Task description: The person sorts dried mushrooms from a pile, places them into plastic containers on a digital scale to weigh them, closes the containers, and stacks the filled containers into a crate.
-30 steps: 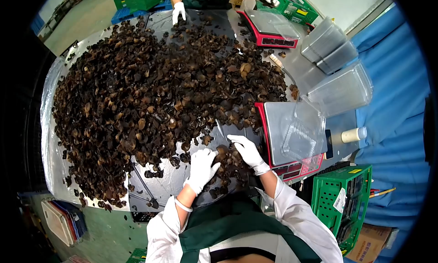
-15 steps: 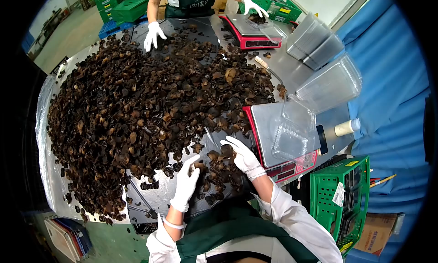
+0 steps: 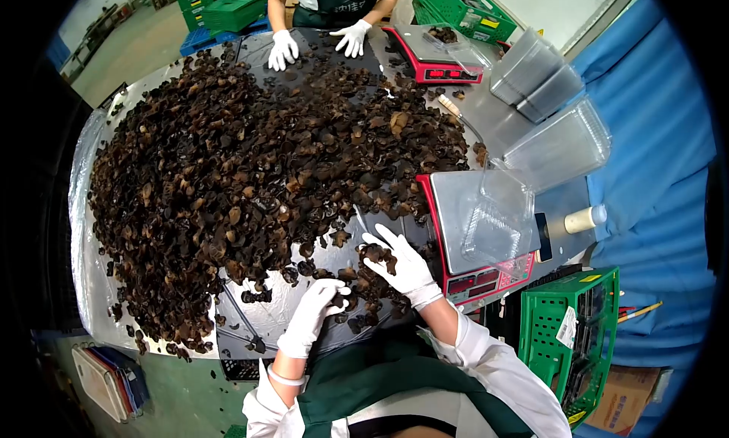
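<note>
A broad heap of dark dried wood ear mushrooms (image 3: 250, 165) covers the table. In front of me lies a small separate pile of wood ear mushrooms (image 3: 368, 297). My right hand (image 3: 406, 269), in a white glove, cups a few pieces between thumb and fingers at the right of this pile. At its left edge is my left hand (image 3: 310, 313), also gloved, its fingers curled inward; whatever they may hold is hidden. Right of my right hand stands a red scale (image 3: 448, 233) with a clear plastic clamshell box (image 3: 493, 237) lying open on its plate.
Across the table, a co-worker's two gloved hands (image 3: 353, 39) rest near the heap, beside another red scale (image 3: 433, 66). Clear boxes (image 3: 562, 142) are stacked at the right, near a phone (image 3: 543, 237) and a white bottle (image 3: 585, 219). A green crate (image 3: 547, 332) stands beside me.
My right hand now has pieces gathered in it. My left hand has shifted slightly down, its fingers curling. The co-worker's right-side hand has moved from the far scale to the table.
</note>
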Demonstrator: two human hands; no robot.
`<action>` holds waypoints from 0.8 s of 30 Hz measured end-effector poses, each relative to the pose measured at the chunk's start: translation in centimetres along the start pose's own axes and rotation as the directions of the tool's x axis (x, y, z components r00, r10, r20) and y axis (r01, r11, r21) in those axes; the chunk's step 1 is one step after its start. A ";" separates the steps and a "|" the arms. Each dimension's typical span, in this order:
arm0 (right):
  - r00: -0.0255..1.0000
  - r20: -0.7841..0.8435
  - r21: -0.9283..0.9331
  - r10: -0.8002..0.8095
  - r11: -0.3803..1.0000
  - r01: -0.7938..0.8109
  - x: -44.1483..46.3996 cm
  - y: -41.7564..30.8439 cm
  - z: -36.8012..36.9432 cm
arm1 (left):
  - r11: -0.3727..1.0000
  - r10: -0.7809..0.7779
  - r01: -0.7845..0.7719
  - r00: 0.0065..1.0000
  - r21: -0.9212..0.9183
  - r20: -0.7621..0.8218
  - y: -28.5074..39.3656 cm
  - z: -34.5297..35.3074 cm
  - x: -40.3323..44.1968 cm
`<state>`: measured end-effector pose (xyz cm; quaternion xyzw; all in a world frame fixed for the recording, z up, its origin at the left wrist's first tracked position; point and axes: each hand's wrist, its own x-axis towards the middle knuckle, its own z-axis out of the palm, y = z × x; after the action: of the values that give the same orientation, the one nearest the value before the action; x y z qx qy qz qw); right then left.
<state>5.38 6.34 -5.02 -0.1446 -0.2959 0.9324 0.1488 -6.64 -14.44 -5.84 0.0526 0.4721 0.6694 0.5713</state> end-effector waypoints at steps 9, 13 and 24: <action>0.985 0.055 -0.176 0.161 0.973 -0.149 -2.4 0.4 4.6 | 0.658 0.502 -0.412 0.864 0.631 0.041 0.4 3.3 0.2; 0.984 0.028 -0.244 0.174 0.956 -0.162 -3.1 1.1 5.1 | 0.537 0.563 -0.455 0.820 0.710 0.099 0.3 3.4 0.4; 0.970 -0.041 -0.025 0.241 0.970 -0.242 -3.5 1.3 2.2 | 0.994 0.086 -0.090 0.993 -0.059 -0.076 -0.1 2.8 1.1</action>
<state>7.51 2.89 -3.42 -0.1992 -0.2869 0.9363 0.0376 -5.20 -11.93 -4.88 0.0309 0.4688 0.7097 0.5249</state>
